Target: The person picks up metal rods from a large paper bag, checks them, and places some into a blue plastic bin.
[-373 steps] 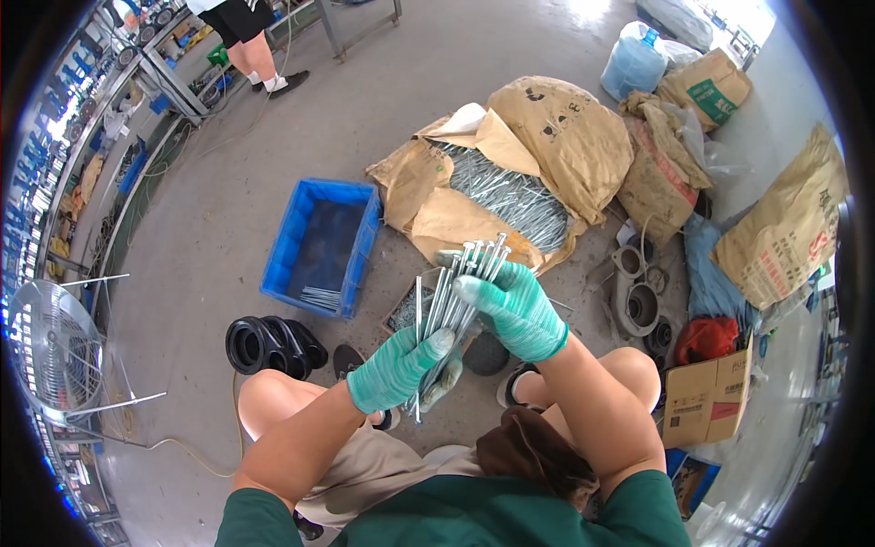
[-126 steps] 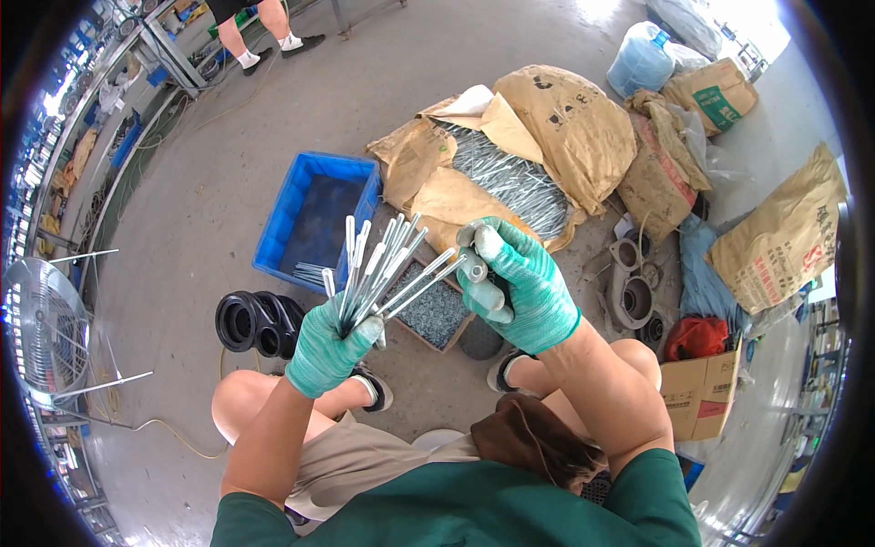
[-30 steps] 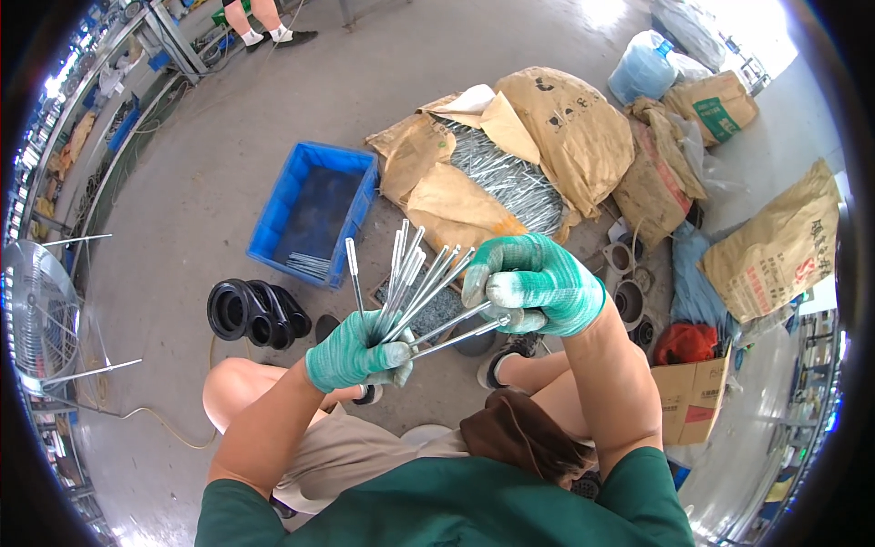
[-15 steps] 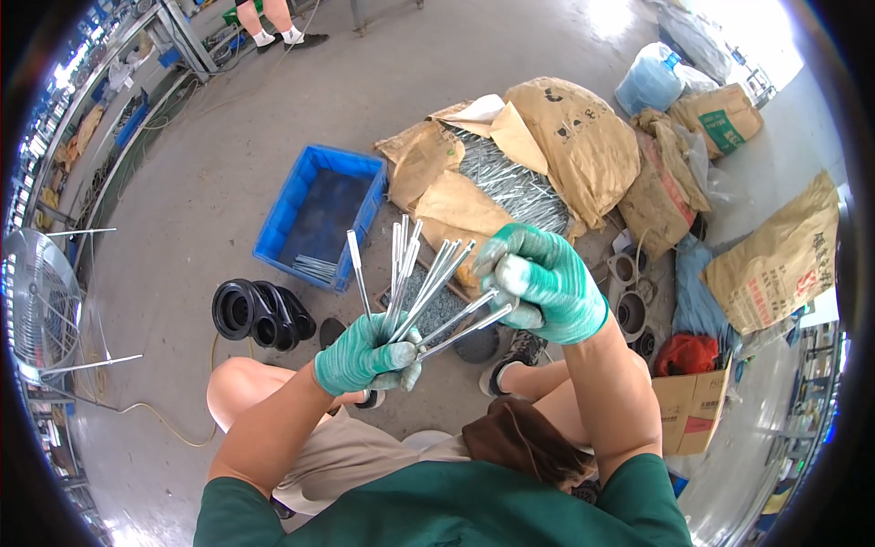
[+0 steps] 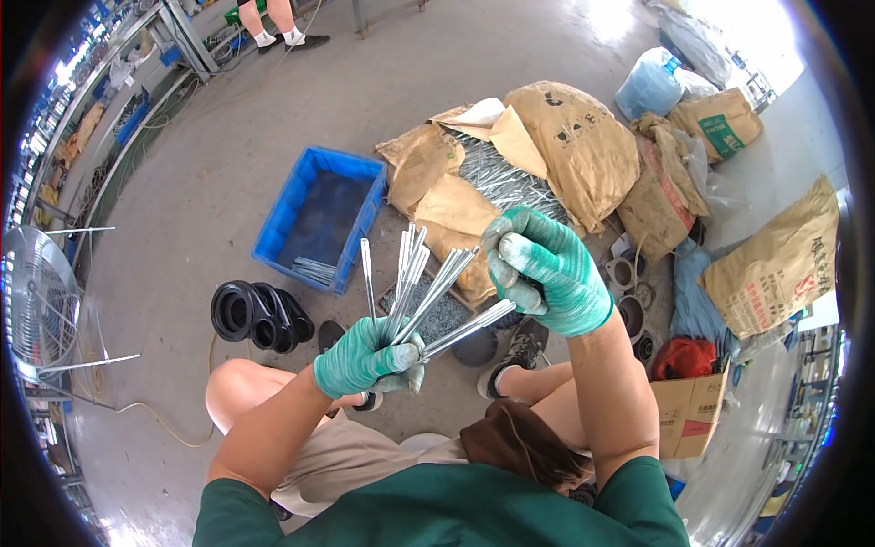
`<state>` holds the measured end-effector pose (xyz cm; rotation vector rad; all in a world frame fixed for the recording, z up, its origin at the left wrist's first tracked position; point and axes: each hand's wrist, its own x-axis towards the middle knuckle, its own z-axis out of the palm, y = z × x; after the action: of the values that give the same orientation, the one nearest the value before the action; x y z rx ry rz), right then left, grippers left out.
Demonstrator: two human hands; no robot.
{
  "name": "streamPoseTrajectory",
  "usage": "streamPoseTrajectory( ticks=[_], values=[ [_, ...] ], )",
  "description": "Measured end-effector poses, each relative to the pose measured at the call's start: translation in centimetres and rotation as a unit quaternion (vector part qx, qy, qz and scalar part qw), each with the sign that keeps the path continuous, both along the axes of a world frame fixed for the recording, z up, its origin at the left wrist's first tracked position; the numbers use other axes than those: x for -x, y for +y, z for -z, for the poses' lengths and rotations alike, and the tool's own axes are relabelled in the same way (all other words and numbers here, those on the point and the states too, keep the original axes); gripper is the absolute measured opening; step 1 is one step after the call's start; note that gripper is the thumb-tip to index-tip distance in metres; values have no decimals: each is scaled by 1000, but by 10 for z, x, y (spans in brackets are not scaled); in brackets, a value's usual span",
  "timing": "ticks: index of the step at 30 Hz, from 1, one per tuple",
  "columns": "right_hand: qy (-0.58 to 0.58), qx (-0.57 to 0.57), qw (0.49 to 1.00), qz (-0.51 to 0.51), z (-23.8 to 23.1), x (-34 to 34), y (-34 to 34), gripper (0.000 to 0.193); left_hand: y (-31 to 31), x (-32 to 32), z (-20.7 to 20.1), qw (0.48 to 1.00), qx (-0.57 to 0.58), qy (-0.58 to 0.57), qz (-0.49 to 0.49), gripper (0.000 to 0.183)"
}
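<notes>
My left hand [image 5: 372,360], in a green-and-white knit glove, is closed round a fanned bunch of thin silver metal rods [image 5: 427,294]. Their upper ends spread apart, and two or more lean to the right. My right hand [image 5: 551,273], gloved alike, is raised just right of the rods, apart from them. Its fingers are curled with thumb and fingertips together; whatever they hold, if anything, is hidden. Below the rods stands a shallow tray of small grey metal parts [image 5: 444,314], partly covered. More silver rods [image 5: 510,175] fill a torn brown paper sack [image 5: 428,164] beyond my hands.
A blue crate [image 5: 273,219] with a few rods in it stands to the left, black ring-shaped parts [image 5: 239,310] nearer. At right are stuffed sacks [image 5: 775,260], a cardboard box [image 5: 688,415] and a water jug [image 5: 649,82]. A fan [image 5: 41,301] stands far left; another person's legs [image 5: 273,20] show behind.
My right hand has moved slightly right, away from the rod ends. The right-leaning rods in my left hand now lie closer together.
</notes>
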<state>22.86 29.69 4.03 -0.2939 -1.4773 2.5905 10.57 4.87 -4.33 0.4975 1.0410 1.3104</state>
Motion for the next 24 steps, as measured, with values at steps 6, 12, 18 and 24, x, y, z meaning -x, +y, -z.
streamPoseTrajectory(
  ticks=[6,12,18,24],
  values=[
    [-32,-62,997,16,-5,1,-8,22,1,-6,-8,998,20,-44,-43,28],
    [-38,-13,999,-7,-2,3,-8,22,-2,-1,-8,999,19,30,-6,35],
    [-88,-14,996,-7,0,4,-12,21,-1,-3,-8,1000,15,5,5,31],
    [-66,25,997,-22,7,2,-7,23,3,-12,-12,994,-55,22,-91,32]
  ],
)
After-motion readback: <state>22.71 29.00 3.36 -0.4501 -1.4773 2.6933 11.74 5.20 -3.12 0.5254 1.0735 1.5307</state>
